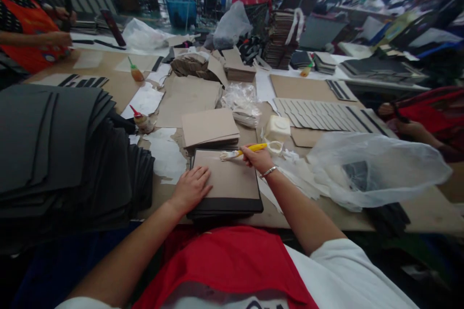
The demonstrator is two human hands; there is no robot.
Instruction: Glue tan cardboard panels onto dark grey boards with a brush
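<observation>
Held a yellow-handled brush (236, 153) in the right hand (257, 158), with fingers closed around the handle, aiming its bristles (226, 156) toward nine o'clock over a tan board (230, 178). Kept most of that board toward eight o'clock of the right hand. Rested the left hand (192, 186) palm down across the board's nine o'clock edge, with fingers flat and slightly spread; from there, had the main surface toward three o'clock and the bristles toward two. Had a black band (226, 205) along the board's six o'clock side. Around the board, had stacked tan boards (210, 125) at eleven o'clock, a white container (278, 128) between one and two, a clear plastic bag (398, 169) at three, piled dark sheets (72, 140) at nine, and a red-capped bottle (144, 123) at ten.
</observation>
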